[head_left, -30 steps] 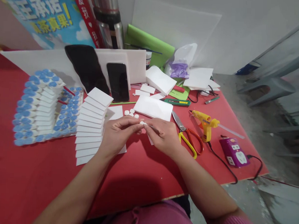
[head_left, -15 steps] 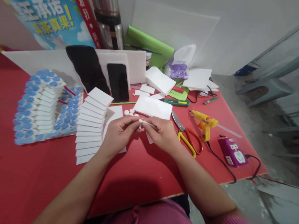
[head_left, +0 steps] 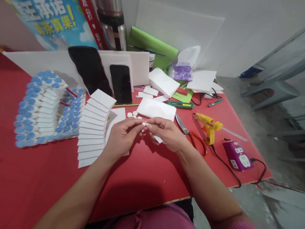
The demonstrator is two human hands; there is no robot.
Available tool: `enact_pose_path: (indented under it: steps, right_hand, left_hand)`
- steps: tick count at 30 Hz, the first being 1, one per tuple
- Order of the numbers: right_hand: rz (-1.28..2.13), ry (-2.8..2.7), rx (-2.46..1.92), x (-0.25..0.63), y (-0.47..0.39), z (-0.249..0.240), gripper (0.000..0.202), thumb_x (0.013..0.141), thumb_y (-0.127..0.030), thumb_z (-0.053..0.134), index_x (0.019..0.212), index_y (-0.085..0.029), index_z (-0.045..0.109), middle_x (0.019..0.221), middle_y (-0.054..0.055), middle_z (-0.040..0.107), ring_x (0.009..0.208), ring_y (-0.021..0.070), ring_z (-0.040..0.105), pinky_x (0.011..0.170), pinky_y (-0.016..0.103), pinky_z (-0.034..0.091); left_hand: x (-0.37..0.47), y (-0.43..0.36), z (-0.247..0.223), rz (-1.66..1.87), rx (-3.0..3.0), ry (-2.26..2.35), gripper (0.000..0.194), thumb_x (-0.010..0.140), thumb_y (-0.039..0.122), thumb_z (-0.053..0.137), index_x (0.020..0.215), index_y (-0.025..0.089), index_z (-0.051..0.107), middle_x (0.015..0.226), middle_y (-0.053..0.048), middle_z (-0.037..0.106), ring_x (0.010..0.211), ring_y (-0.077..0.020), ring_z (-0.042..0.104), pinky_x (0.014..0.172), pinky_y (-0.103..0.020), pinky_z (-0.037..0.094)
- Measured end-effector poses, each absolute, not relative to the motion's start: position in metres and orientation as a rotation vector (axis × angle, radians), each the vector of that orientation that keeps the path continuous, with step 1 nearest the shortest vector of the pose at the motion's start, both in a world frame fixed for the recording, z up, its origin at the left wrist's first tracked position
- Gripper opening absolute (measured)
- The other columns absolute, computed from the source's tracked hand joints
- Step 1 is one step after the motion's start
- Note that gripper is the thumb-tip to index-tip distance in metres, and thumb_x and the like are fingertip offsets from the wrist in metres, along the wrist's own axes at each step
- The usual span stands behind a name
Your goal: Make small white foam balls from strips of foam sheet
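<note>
Slip risk
Your left hand [head_left: 119, 136] and right hand [head_left: 167, 132] pinch 1 small white piece [head_left: 144, 124]; uneven pressure could drop it.

Two hands [head_left: 120, 136] [head_left: 170, 135], four loose white rounds [head_left: 129, 114] (in view, at least), one glue gun [head_left: 210, 134], one pair of scissors [head_left: 181, 124]

Forward, downward head view over hands [head_left: 121, 136]

The left hand [head_left: 120, 136] and right hand [head_left: 168, 133] hold a small white piece [head_left: 144, 124] above the red table [head_left: 145, 174]. White steps [head_left: 91, 136] sit beside the left hand; scissors [head_left: 199, 145] and a yellow glue gun [head_left: 210, 130] lie rightward.
</note>
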State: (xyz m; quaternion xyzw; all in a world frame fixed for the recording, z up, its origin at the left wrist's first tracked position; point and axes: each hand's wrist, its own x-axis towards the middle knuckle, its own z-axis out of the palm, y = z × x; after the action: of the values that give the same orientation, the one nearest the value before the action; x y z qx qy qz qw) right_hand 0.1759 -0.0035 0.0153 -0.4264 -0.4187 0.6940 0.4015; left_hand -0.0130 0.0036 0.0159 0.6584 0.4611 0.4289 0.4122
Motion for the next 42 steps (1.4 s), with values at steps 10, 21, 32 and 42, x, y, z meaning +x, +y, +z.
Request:
enact_pose_path:
  steps: [10,21,32,42]
  right_hand:
    - [0.588,-1.775,-1.391,0.165,-0.021,0.017,0.021,0.098,-0.027,0.059,0.084,-0.019,0.073,0.071,0.003,0.072,0.064,0.0156,0.063,0.063,0.028,0.044]
    - [0.361,-2.065,-1.078,0.177,-0.014,0.016,0.017,0.103,-0.019,0.053,0.103,-0.019,0.07,0.095,0.008,0.08,0.086,0.0202,0.075,0.077,0.03,0.056]
    - [0.668,-1.964,-1.186,0.177,-0.013,0.02,0.022,0.105,-0.025,0.054,0.098,-0.019,0.074,0.091,0.005,0.08,0.083,0.018,0.074,0.076,0.028,0.052]
    - [0.602,-2.028,-1.214,0.175,-0.017,0.022,0.022,0.106,-0.025,0.05,0.107,-0.018,0.071,0.093,0.008,0.079,0.082,0.0191,0.072,0.076,0.03,0.051]
  left_hand:
    - [-0.002,-0.006,0.014,1.209,1.475,1.187,0.006,0.086,0.024,0.078,0.089,0.021,0.083,0.084,-0.001,0.079,0.073,-0.0153,0.073,0.068,-0.025,0.059]
    - [-0.01,0.0,0.01,1.276,1.441,1.091,0.008,0.077,0.018,0.088,0.078,0.025,0.085,0.08,-0.001,0.08,0.076,-0.0163,0.072,0.075,-0.029,0.058]
    - [-0.013,0.001,0.01,1.224,1.514,1.026,0.01,0.082,0.019,0.083,0.088,0.027,0.087,0.082,-0.002,0.08,0.077,-0.0164,0.072,0.073,-0.028,0.058]
    - [-0.006,-0.003,0.016,1.272,1.477,1.166,0.005,0.078,0.024,0.086,0.079,0.022,0.082,0.08,-0.003,0.077,0.074,-0.0181,0.07,0.07,-0.031,0.058]
